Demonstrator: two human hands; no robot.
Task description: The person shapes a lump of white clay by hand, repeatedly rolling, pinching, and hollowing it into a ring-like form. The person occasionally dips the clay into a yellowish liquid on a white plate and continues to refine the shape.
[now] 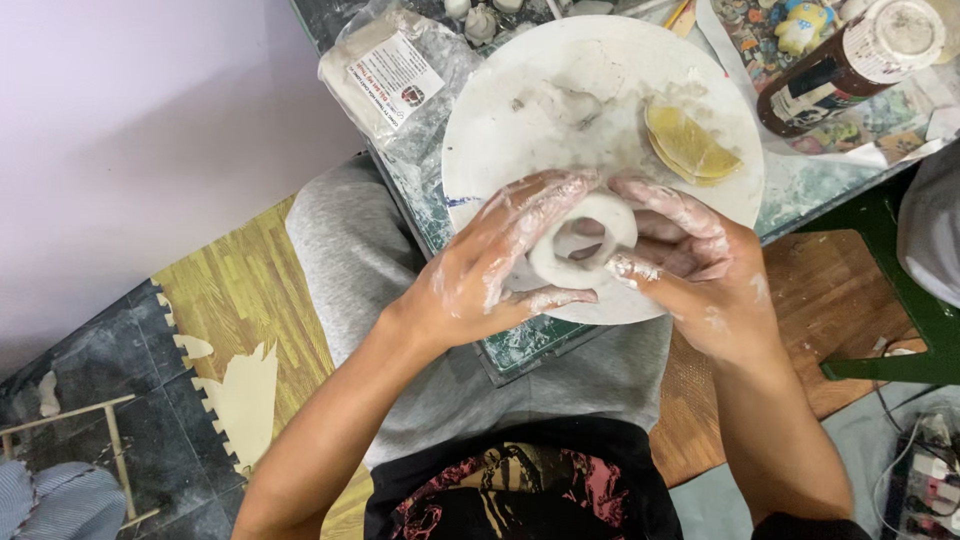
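Both hands, left hand (500,265) and right hand (700,270), grasp a hollow clay cup (585,240), seemingly empty, over the round board's (520,110) near edge.

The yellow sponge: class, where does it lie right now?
In the head view, the yellow sponge lies on the right part of the round white board, beyond the right hand.

The white ring of soft clay (583,240) looks matt and smooth, damp at its edges. Both the left hand (500,265) and the right hand (690,265) are smeared with pale, chalky slip. The round white work board (520,130) is dusty and streaked. At 1 o'clock on it lies a yellow sponge (690,148), porous and dull. The clear plastic bag (395,75) is glossy and crinkled.
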